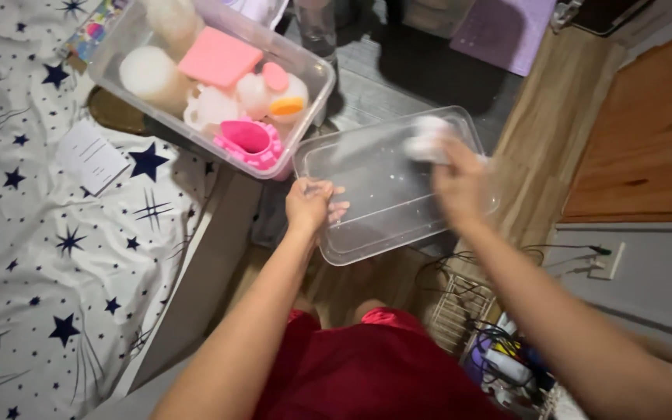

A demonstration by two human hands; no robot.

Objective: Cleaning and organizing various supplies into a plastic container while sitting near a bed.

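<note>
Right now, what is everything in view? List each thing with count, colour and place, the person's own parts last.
clear lid: one, transparent, held mid-frame over the floor
white cloth: one, white, blurred, on the lid under the right hand
storage bin: one, clear plastic, on the bed edge, upper left
pink block: one, pink, inside the bin
pink cup: one, pink, at the bin's near corner
star sheet: one, white with dark stars, left
paper slip: one, white, on the sheet
wire rack: one, white, on the floor at lower right
red garment: one, red, bottom centre
left hand: grips the lid's near rim
right hand: presses the cloth on the lid
</note>
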